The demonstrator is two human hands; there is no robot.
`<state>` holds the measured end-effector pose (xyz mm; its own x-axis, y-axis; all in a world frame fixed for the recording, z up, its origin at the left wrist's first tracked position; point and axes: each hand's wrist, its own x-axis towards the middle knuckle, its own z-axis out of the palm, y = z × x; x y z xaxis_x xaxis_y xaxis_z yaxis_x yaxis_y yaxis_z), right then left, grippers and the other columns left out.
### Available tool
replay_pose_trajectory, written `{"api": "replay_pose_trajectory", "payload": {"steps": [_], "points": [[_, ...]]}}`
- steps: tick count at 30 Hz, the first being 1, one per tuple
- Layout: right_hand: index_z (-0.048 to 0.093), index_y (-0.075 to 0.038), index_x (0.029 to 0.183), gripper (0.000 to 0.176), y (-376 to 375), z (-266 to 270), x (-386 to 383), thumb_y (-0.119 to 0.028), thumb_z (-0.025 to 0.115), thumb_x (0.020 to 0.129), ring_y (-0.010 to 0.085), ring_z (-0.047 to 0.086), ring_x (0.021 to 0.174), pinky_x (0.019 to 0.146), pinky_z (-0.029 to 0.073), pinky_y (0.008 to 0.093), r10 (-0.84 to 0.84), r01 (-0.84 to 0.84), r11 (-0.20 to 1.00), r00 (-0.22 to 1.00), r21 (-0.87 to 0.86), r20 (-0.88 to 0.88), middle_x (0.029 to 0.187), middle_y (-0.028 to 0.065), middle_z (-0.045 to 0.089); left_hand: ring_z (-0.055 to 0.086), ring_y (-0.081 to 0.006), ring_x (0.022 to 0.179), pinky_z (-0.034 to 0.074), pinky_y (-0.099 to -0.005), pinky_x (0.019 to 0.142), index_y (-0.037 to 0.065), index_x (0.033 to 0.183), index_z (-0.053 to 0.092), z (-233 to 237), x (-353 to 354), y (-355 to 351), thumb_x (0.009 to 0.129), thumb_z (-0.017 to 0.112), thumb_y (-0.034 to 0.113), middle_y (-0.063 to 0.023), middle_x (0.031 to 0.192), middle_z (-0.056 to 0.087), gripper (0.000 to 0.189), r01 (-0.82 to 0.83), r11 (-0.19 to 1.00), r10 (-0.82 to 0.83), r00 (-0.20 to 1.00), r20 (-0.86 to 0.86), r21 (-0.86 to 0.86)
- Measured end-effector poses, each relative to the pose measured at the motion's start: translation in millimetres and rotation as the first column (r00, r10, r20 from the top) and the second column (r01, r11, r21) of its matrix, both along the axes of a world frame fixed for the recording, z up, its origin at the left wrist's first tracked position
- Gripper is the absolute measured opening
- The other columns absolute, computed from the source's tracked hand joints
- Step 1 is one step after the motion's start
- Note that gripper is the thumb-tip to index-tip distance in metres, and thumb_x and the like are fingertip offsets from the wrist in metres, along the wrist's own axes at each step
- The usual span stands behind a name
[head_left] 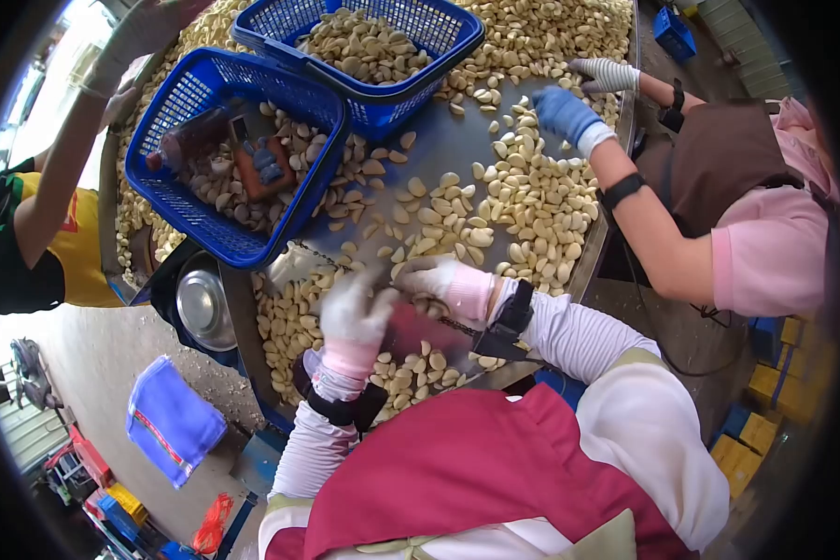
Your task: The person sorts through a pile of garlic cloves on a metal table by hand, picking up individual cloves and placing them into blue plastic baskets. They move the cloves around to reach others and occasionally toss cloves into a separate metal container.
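My left hand point(353, 317), in a white glove with a pink cuff, is over the near edge of the metal table point(345, 224). Motion smears its fingers. Close by on the right is my right hand point(446, 282), gloved alike, with its fingers low among pale pieces point(457, 219) that look like peeled garlic cloves. I cannot make out whether either hand holds a piece. Below and between the hands shows a blurred dark red patch point(420, 331), partly crossed by a thin dark chain point(459, 325). More cloves point(289, 313) lie left of my left hand.
Two blue baskets hold cloves; the nearer basket point(224, 243) also holds a bottle point(191, 135) and an orange-brown item point(263, 168). Across the right edge, a co-worker's blue-gloved hand point(565, 114) reaches in. Another person's arm point(70, 140) is at left. A metal bowl point(203, 308) sits beside the table.
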<state>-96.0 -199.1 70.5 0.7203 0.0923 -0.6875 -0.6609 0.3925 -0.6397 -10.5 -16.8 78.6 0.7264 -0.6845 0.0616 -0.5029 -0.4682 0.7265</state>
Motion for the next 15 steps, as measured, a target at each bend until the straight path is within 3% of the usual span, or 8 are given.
{"api": "replay_pose_trajectory", "payload": {"steps": [2,3,5,8,9,11,12,15], "points": [[0.069,-0.008,0.102,0.021,-24.9,11.8,7.1,-0.024,0.064,0.090,0.0085,0.055,0.062,0.053,0.046,0.0230,0.129,-0.110,0.973,0.988,-0.202,0.085,0.077,-0.0014,0.062,0.057,-0.0358,0.114,0.043,-0.0470,0.096,0.008,0.115,0.065,-15.2,20.5,17.5,0.081,0.070,0.027,-0.0175,0.117,0.062,0.040,-0.108,0.982,0.084,0.984,0.159,0.152],[0.070,-0.007,0.104,0.023,-37.0,15.2,7.6,-0.023,0.066,0.087,0.0134,0.062,0.064,0.057,0.050,0.0265,0.036,-0.012,0.947,0.997,-0.320,0.071,0.081,0.0035,0.068,0.044,-0.0428,0.129,0.036,-0.0558,0.104,0.010,0.128,0.060,-28.7,24.5,33.8,0.082,0.069,0.037,-0.0184,0.137,0.053,0.054,-0.290,0.847,0.065,0.888,0.455,0.445],[0.070,-0.004,0.102,0.022,-68.3,-18.9,-1.6,-0.018,0.066,0.085,0.0156,0.066,0.065,0.060,0.052,0.0291,0.138,0.105,0.572,0.965,-0.814,0.222,0.080,0.0092,0.070,0.024,-0.0476,0.142,0.028,-0.0651,0.108,0.014,0.139,0.051,-37.9,32.7,49.2,0.080,0.071,0.044,-0.0196,0.154,0.033,0.070,-0.460,0.662,0.385,0.886,0.258,0.591],[0.071,-0.004,0.099,0.022,-60.0,-10.6,-3.7,-0.019,0.067,0.083,0.0250,0.070,0.077,0.071,0.056,0.0369,0.357,-0.089,0.446,0.930,-0.890,0.086,0.089,0.0146,0.072,0.024,-0.0491,0.142,0.024,-0.0642,0.112,0.016,0.146,0.043,-63.2,25.5,43.6,0.081,0.071,0.048,-0.0202,0.157,0.027,0.078,-0.423,0.643,0.349,0.904,0.246,0.639],[0.069,-0.006,0.103,0.024,-48.6,-17.7,-3.8,-0.021,0.066,0.085,0.0301,0.069,0.085,0.075,0.055,0.0424,0.507,-0.035,0.211,0.858,-0.977,0.079,0.096,0.0147,0.070,0.023,-0.0483,0.143,0.023,-0.0635,0.113,0.019,0.147,0.040,-67.9,18.5,35.8,0.081,0.070,0.049,-0.0201,0.157,0.027,0.078,-0.396,0.721,0.317,0.918,0.237,0.568],[0.064,-0.008,0.109,0.024,-29.2,-20.6,6.0,-0.020,0.063,0.088,0.0295,0.069,0.089,0.074,0.055,0.0429,0.578,-0.192,-0.039,0.796,-0.981,-0.179,0.097,0.0131,0.067,0.030,-0.0470,0.138,0.024,-0.0624,0.112,0.019,0.140,0.050,-70.3,3.4,17.1,0.081,0.072,0.046,-0.0196,0.152,0.035,0.069,-0.238,0.891,0.153,0.959,0.236,0.388],[0.059,-0.010,0.109,0.022,-26.8,-34.9,9.1,-0.018,0.060,0.089,0.0311,0.068,0.088,0.072,0.055,0.0439,0.609,-0.210,-0.115,0.757,-0.971,-0.236,0.096,0.0122,0.064,0.030,-0.0470,0.138,0.024,-0.0624,0.112,0.019,0.140,0.050,-64.5,-3.6,5.6,0.081,0.072,0.046,-0.0196,0.152,0.035,0.069,-0.240,0.891,0.156,0.959,0.238,0.385],[0.062,-0.008,0.104,0.015,-20.3,-14.1,12.2,-0.010,0.055,0.090,0.0313,0.069,0.093,0.074,0.056,0.0403,0.614,-0.226,-0.104,0.751,-0.969,-0.241,0.101,0.0117,0.065,0.038,-0.0430,0.131,0.026,-0.0609,0.110,0.019,0.130,0.059,-42.5,-11.8,-17.5,0.078,0.074,0.041,-0.0180,0.142,0.043,0.059,-0.136,0.943,0.037,0.950,0.309,0.304]]}}
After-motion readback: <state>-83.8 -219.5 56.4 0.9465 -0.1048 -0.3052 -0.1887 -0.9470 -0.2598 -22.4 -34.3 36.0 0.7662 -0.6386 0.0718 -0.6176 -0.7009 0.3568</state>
